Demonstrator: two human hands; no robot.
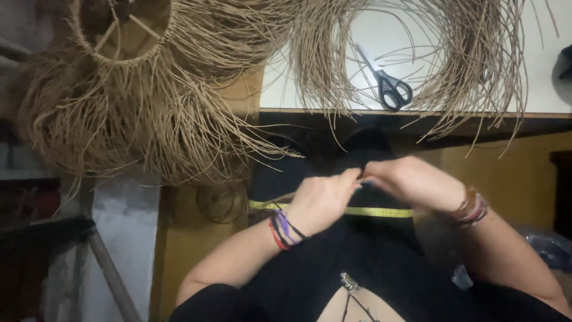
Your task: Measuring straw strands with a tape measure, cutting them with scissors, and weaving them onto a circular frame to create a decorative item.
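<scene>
My left hand (325, 200) and my right hand (411, 179) meet over my lap, fingertips pinched together around something small that I cannot make out. A yellow measuring tape (381, 211) lies across my black-clad lap just under both hands. Coloured string bracelets circle my left wrist (285, 229) and beaded ones my right wrist (472, 209). Above my hands, a ring of tan raffia strands (453, 65) lies on the white table (548, 77), with black-handled scissors (387, 83) inside it.
A large fringed raffia lampshade on a round frame (131, 77) hangs over the left side. A small wire hoop (221, 203) rests on the wooden surface (179, 250) beside my lap. A dark metal stand (89, 250) sits at lower left.
</scene>
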